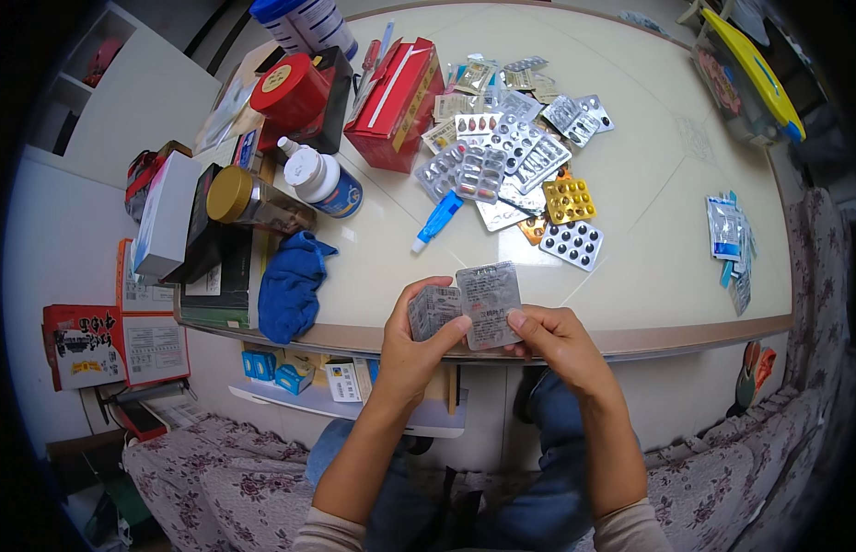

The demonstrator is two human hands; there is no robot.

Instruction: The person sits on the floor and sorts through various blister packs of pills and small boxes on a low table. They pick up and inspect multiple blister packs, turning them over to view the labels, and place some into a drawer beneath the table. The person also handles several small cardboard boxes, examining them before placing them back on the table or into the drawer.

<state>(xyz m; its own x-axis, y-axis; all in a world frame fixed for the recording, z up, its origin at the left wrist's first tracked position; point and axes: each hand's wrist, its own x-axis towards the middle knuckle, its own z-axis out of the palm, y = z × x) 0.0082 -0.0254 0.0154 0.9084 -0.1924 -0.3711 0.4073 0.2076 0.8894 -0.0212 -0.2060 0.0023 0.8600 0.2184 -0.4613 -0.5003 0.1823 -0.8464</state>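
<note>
Between finger and thumb, my right hand pinches a foil blister pack, its printed back turned up. A second foil blister pack is held in my left hand, whose thumb reaches to the edge of the first pack. Both packs are over the table's front edge, side by side. Beyond them lies a heap of blister packs and sachets, some silver, some gold. A gold blister pack and a silver one with dark round pills lie nearest my hands. A blue tube with a white cap lies beside the heap.
To the left stand a red carton, a white-capped bottle, a gold-lidded jar and a crumpled blue cloth. Several sachets lie at the right. A yellow-lidded bin stands far right. Below is an open drawer with small boxes.
</note>
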